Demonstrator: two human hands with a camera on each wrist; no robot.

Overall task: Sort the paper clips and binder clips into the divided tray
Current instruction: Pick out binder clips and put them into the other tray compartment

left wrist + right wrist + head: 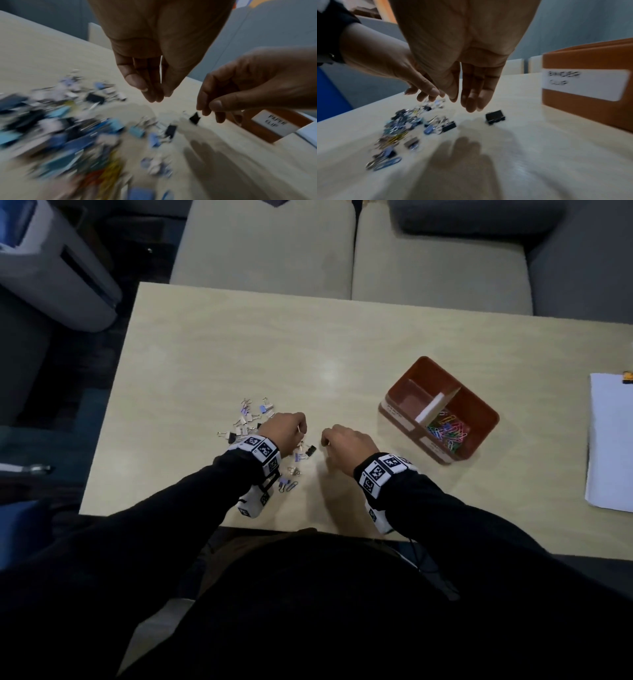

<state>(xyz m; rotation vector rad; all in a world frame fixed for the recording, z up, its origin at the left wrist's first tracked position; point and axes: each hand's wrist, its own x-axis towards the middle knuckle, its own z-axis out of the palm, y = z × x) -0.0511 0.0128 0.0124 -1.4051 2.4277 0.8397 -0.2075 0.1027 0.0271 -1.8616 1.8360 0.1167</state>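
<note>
A mixed pile of binder clips (251,421) and a few paper clips lies left of centre on the pale table (205,354). My left hand (294,430) hangs over the pile's right edge with relaxed fingers (150,93) and holds nothing I can see. My right hand (327,440) hovers beside it, its fingers (471,104) straight down just above a lone black binder clip (494,117). The brown divided tray (399,417) stands to the right. Colourful paper clips (448,433) fill its near compartment, and the far one looks empty. Its labels read PAPER CLIP (274,124) and BINDER CLIP (585,83).
A white stack of paper (609,440) lies at the table's right edge. Beige sofa cushions (267,251) sit beyond the far edge and a white appliance (58,265) stands at the upper left. Bare tabletop stretches between my hands and the tray.
</note>
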